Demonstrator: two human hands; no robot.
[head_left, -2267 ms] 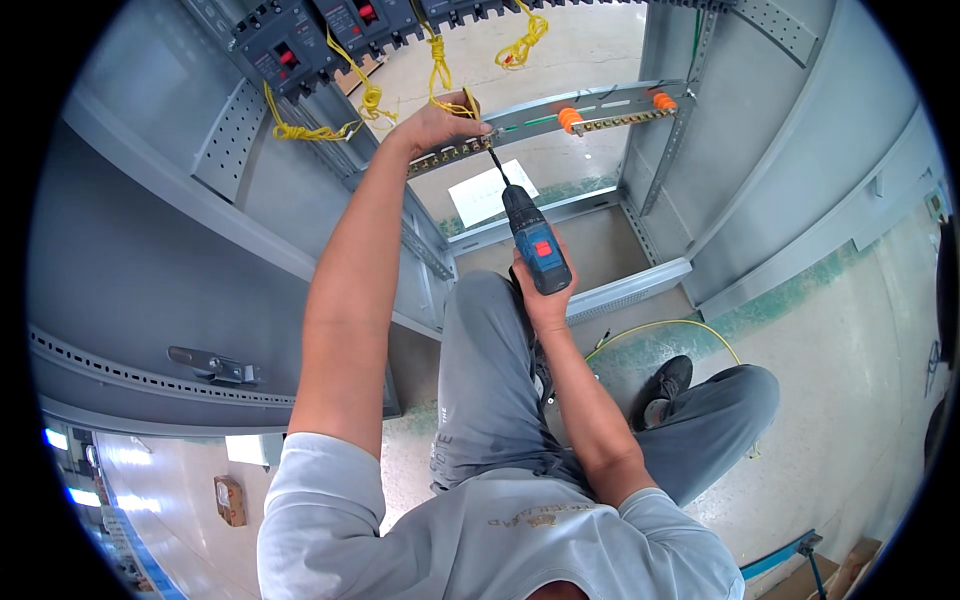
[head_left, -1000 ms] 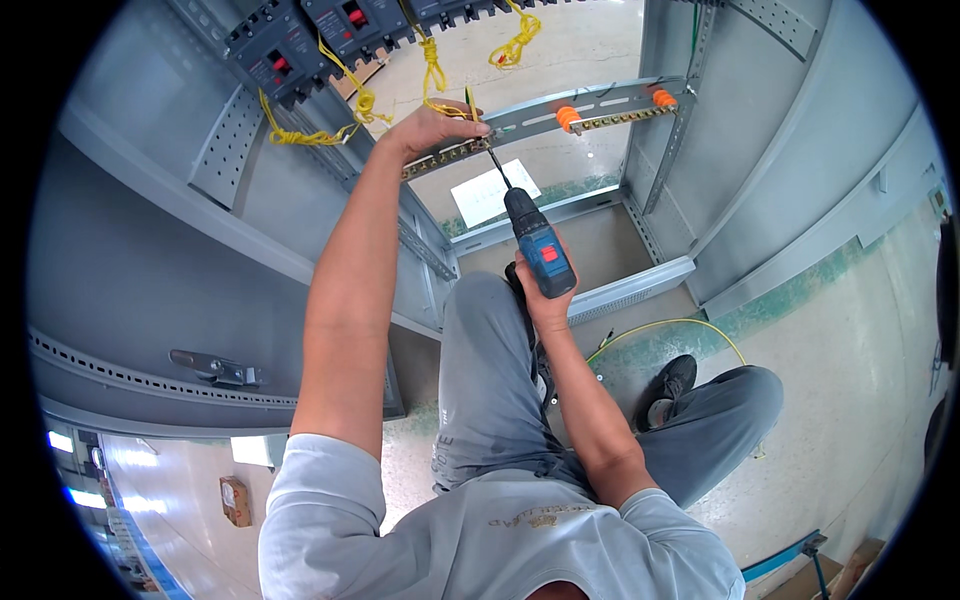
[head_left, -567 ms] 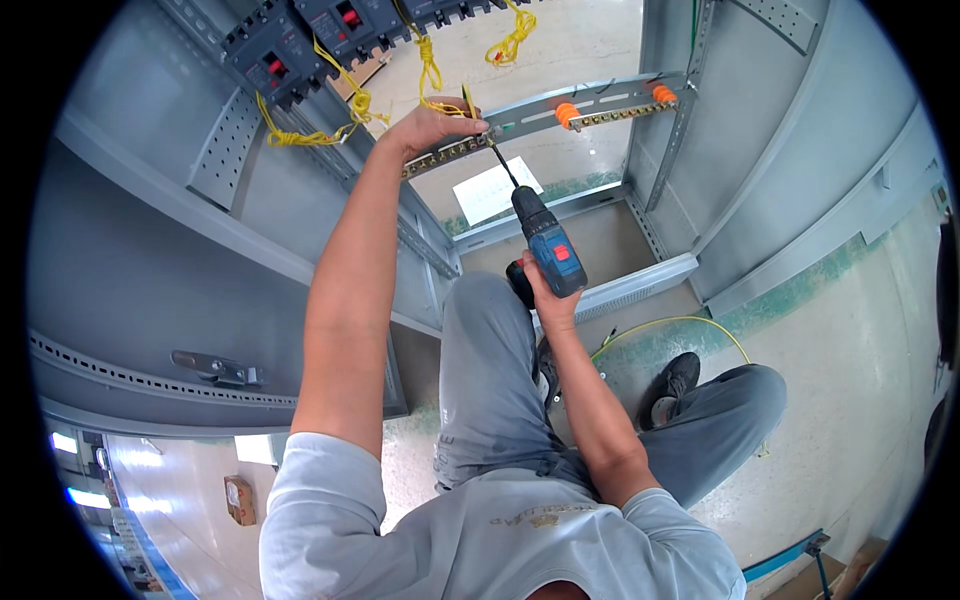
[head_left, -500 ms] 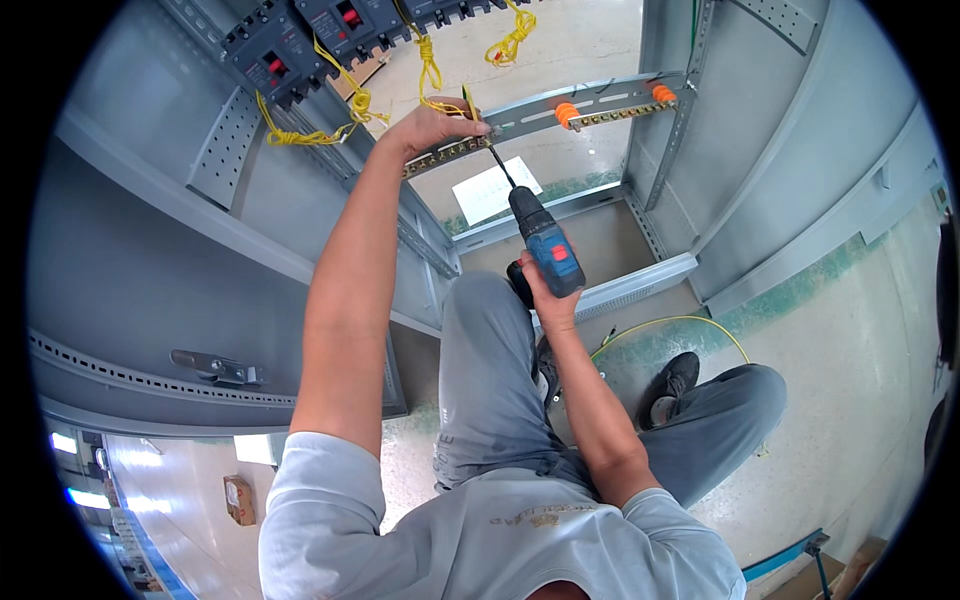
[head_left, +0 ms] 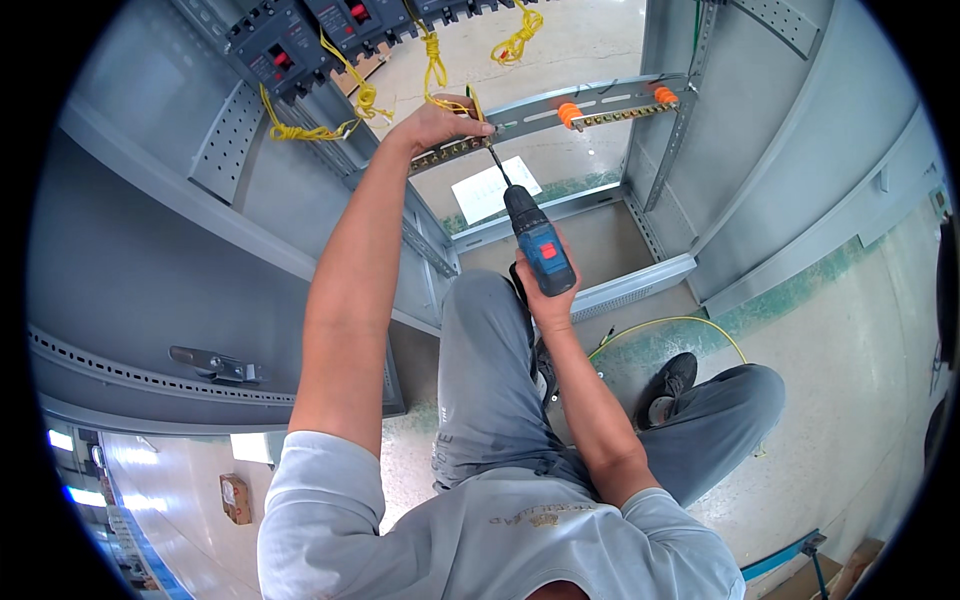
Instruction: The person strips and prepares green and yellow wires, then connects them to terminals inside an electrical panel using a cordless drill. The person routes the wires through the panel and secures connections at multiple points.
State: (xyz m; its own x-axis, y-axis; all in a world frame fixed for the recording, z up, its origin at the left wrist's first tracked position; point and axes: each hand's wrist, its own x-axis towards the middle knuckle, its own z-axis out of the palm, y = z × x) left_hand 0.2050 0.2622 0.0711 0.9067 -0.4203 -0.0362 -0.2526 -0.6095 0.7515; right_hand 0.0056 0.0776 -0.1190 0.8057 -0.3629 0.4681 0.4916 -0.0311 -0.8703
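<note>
My right hand grips a blue and black cordless drill by its handle. The long driver bit points up and slightly left, with its tip at the right end of a brass terminal bar. At that same end my left hand is closed, thumb and fingers pinching a yellow-green wire that stands up beside them. My fingers hide the wire's end and part of the bar. Whether the bit sits in a screw is too small to tell.
A second brass bar on orange insulators is fixed to the metal crossrail. Breakers with bundled yellow wires hang above. Cabinet walls flank both sides. A white sheet lies below the rail; a yellow-green cable lies on the floor.
The drill's body and my right hand have shifted slightly left and down, so the drill stands a bit more tilted. My left hand stays at the bar's end.
</note>
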